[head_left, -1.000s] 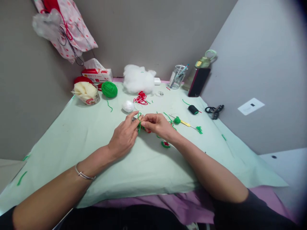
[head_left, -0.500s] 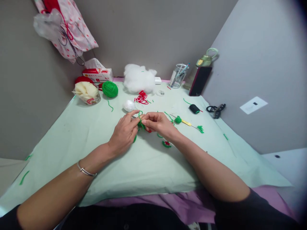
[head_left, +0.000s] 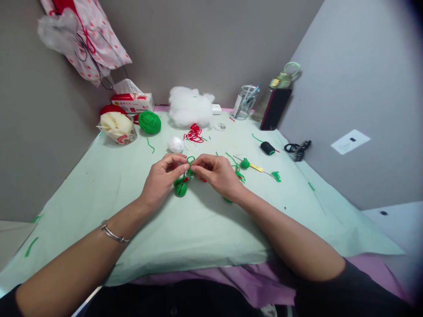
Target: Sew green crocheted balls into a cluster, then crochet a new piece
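Over the middle of the table, my left hand (head_left: 161,178) and my right hand (head_left: 216,174) meet fingertip to fingertip, both pinching green yarn (head_left: 191,159) that stands up in a small loop. Below the left fingers hangs or rests a small green crocheted ball (head_left: 180,188); bits of red show beside it, partly covered by the fingers. Another green crocheted piece (head_left: 227,199) is mostly hidden beneath my right wrist. Right of that hand lie green yarn scraps (head_left: 240,177) and a yellow-handled crochet hook (head_left: 256,167) beside a small green yarn bundle (head_left: 244,163).
Behind the hands are a white yarn ball (head_left: 176,144), tangled red yarn (head_left: 194,133), a green yarn ball (head_left: 150,122) and white stuffing (head_left: 191,107). A glass jar (head_left: 243,103), a phone (head_left: 276,109) and black thread (head_left: 267,148) stand toward the right.
The left fingers have shifted from lying over the green work to a thumb-and-finger pinch. The green ball now shows below them. The yarn loop sits slightly lower and left.
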